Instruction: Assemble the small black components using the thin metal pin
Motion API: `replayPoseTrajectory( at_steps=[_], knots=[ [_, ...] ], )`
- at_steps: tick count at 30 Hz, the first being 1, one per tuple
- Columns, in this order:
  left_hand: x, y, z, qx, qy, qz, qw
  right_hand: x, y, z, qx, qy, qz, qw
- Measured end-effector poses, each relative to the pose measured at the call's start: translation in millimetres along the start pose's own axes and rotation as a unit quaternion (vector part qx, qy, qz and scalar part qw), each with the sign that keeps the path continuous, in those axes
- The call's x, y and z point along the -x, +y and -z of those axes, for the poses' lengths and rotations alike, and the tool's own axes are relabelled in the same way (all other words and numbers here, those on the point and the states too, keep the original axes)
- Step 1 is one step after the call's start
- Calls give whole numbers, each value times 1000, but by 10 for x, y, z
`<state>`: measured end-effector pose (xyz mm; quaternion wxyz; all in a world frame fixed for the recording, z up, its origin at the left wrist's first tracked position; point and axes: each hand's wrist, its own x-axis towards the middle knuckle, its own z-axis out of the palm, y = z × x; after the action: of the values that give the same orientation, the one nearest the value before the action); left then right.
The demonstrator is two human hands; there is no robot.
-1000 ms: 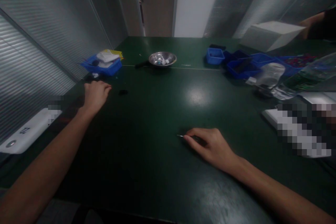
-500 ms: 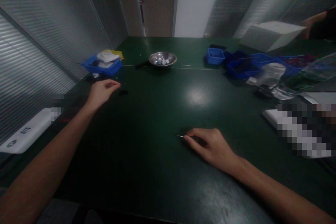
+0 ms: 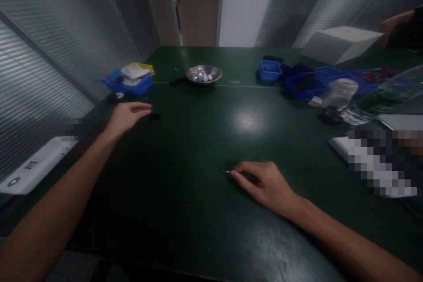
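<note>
My left hand (image 3: 127,116) hovers at the left of the green table (image 3: 185,154), its fingers stretched out and the thumb slightly apart from them. I see nothing between these fingertips. A small dark patch (image 3: 154,116), perhaps an object or a shadow, lies just beside them. Low over the table's middle, my right hand (image 3: 264,183) is closed, thumb against forefinger. A thin shiny metal tip (image 3: 226,171) pokes out leftward from this pinch; the rest of that thing is hidden in the hand, so its kind is unclear.
Toward the back stands a metal bowl (image 3: 204,68) with small pieces inside. A blue bin (image 3: 142,86) with white stuff is beyond my left hand. Blue bins (image 3: 270,71), a plastic bottle (image 3: 380,99) and a white box (image 3: 342,44) occupy the right. A white device (image 3: 36,165) lies left.
My left hand's fingertips, pinched together before, have parted a little. My right hand keeps its grip on the thin metal-tipped thing and has hardly moved.
</note>
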<state>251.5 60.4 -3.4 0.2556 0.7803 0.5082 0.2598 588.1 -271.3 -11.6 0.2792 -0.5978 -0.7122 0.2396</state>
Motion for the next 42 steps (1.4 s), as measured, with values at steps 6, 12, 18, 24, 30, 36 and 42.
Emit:
replayPoseTrajectory(
  at_steps=[6,12,18,24,30,36,42],
  knots=[
    [15,31,4,-102,-11,-30,994,18,8,-6,1,-6,-3,1000],
    [47,73,-33,-94,9,-32,995,10,-13,9,0,-7,-1,1000],
    [-11,-14,-119,-72,-8,-44,996,4,-28,14,0,-5,0,1000],
    [-5,-26,-137,-61,-20,10,998,5,-37,25,7,-9,-2,1000],
    [9,-6,-112,-25,-43,22,999,5,-32,25,10,-8,-1,1000],
    [29,22,-124,-89,-14,-3,996,13,-22,16,9,-5,1,1000],
    [26,30,-113,-64,-22,18,998,9,-30,23,8,-4,3,1000]
  ],
)
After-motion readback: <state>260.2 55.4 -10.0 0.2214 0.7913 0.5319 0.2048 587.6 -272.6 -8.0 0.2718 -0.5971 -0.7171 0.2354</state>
